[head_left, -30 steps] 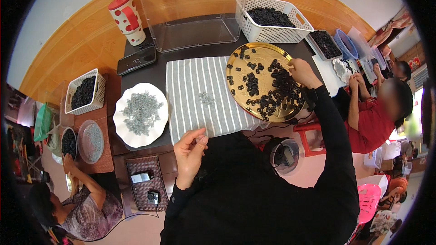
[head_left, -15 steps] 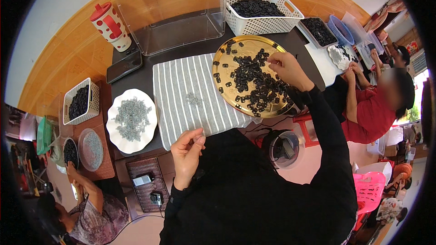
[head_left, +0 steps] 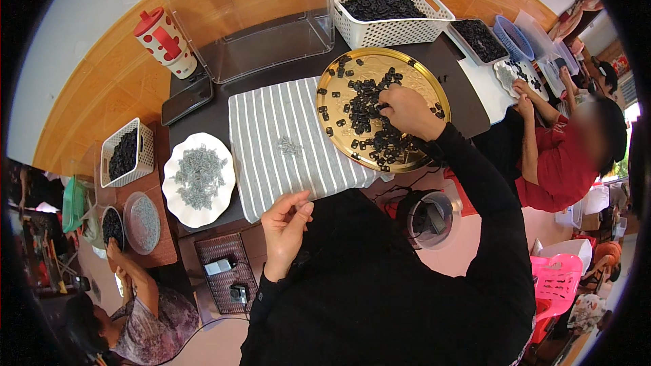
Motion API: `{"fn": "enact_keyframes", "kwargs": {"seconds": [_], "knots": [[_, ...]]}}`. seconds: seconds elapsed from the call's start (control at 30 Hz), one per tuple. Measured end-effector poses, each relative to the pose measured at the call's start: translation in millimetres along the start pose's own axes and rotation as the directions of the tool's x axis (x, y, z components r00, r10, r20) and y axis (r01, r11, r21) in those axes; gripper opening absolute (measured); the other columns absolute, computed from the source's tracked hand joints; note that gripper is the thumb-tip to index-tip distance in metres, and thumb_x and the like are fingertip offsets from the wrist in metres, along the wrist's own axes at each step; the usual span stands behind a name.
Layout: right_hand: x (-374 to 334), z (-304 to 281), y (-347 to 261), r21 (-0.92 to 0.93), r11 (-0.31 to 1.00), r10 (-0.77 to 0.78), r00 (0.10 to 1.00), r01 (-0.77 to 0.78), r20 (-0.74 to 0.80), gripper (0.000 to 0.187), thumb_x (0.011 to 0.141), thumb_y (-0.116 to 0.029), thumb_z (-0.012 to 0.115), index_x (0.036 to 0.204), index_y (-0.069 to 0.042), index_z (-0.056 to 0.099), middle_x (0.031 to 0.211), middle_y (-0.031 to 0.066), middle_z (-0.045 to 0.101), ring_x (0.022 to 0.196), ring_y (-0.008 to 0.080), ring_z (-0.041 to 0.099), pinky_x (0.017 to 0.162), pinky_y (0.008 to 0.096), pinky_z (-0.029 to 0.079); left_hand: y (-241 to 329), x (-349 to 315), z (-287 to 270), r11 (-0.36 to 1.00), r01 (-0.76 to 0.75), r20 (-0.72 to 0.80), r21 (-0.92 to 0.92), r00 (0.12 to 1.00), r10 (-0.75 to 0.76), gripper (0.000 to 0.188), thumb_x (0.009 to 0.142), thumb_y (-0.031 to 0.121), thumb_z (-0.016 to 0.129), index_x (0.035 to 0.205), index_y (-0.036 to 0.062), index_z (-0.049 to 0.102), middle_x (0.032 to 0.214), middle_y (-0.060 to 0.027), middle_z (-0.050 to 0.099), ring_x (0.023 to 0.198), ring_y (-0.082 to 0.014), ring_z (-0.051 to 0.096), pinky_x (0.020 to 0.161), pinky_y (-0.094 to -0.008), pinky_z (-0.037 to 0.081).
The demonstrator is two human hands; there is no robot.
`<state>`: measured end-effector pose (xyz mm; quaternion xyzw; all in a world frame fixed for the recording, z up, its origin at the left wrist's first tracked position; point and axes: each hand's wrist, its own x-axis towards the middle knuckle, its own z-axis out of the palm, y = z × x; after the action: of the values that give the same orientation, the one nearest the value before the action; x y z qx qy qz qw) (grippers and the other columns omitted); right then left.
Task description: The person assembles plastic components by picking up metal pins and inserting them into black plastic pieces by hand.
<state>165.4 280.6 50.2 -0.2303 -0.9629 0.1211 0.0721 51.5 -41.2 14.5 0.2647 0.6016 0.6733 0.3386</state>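
Observation:
My right hand (head_left: 411,114) reaches over a round gold tray (head_left: 434,88), its fingers closed together among small black plastic pieces (head_left: 364,110). What its fingertips hold is hidden. Near the front edge of a grey-and-white striped cloth (head_left: 261,135), my left hand (head_left: 286,230) is raised with thumb and fingers pinched. Anything between those fingertips is too small to name. A little heap of thin grey pins (head_left: 289,147) lies on the cloth. More such pins (head_left: 199,177) fill a white scalloped plate (head_left: 178,212) to the left.
Behind the tray stands a white basket (head_left: 390,32) of black pieces. A clear plastic box (head_left: 261,61), a phone (head_left: 188,100) and a red-dotted tumbler (head_left: 165,44) line the back. Two people work nearby, a red sleeve (head_left: 559,173) at right and a patterned sleeve (head_left: 159,325) at left.
My right hand has moved left and slightly down, deeper over the black pieces. My left hand stays pinched at nearly the same place. The whole view has shifted slightly.

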Motion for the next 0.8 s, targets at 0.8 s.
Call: {"fn": "enact_keyframes", "kwargs": {"seconds": [0.8], "knots": [[-8.1, -5.6, 3.8, 0.327, 0.938, 0.101, 0.993, -0.118, 0.068, 0.011, 0.076, -0.003, 0.066, 0.084, 0.0, 0.061, 0.076, 0.0159, 0.061, 0.069, 0.0306, 0.059, 0.064, 0.0375, 0.045, -2.1, 2.5, 2.7, 1.0, -0.003, 0.031, 0.004, 1.0, 0.003, 0.021, 0.087, 0.002, 0.065, 0.108, 0.0014, 0.067, 0.084, -0.0019, 0.058, 0.065, -0.0067, 0.054, 0.052, -0.0185, 0.041]]}}
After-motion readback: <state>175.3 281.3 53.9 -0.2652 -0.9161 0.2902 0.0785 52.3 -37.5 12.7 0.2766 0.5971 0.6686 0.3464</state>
